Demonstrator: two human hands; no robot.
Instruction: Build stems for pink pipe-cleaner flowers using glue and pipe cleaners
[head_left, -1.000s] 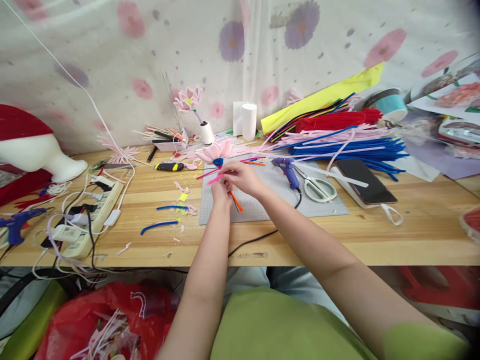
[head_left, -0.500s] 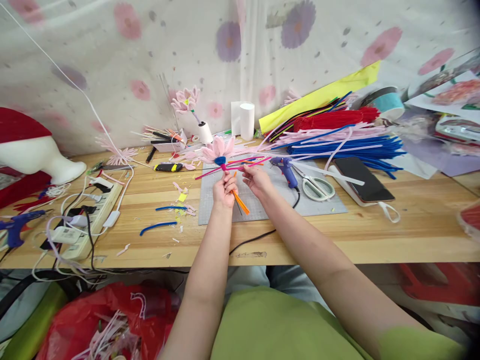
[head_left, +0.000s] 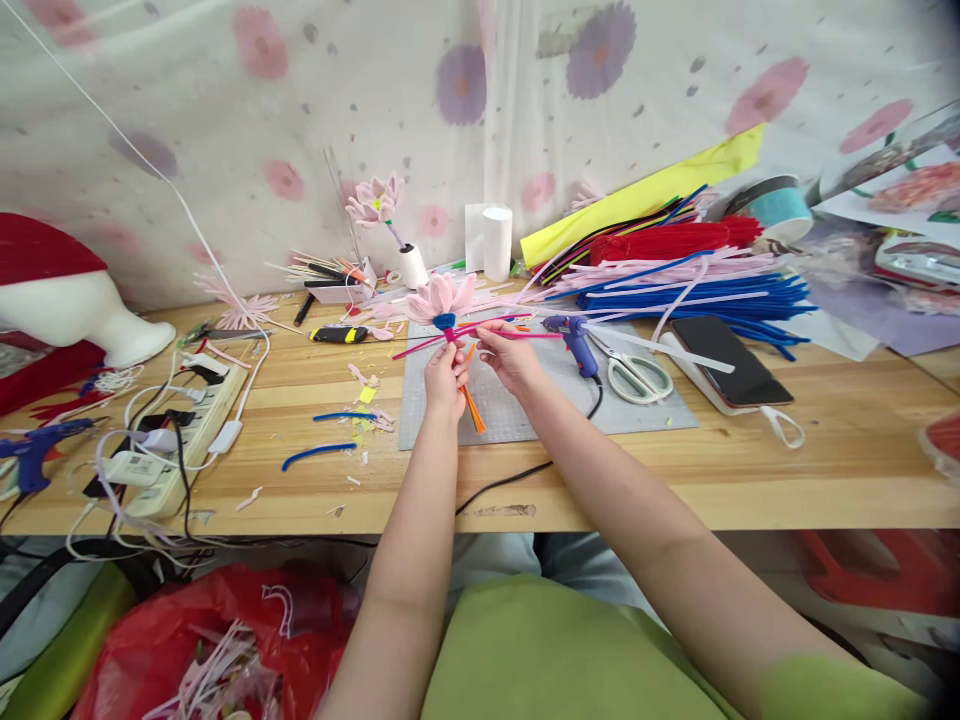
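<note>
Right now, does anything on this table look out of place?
Yes: cut pipe-cleaner scraps lie strewn left of the cutting mat, and cables tangle over the power strip. The flower in the left hand looks intact.

Both hands (head_left: pixel 480 365) grip pink flower (head_left: pixel 444 298) stem.

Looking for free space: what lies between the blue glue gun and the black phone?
Pale-handled metal scissors lie there on the grey cutting mat, in the head view.

Bright, even light glows through the flowered curtain (head_left: pixel 480 120) beyond the fingers (head_left: pixel 444 360), and shadows are faint. Focus is sharp around the fingers. Far out to either side the edges bend and smear.
</note>
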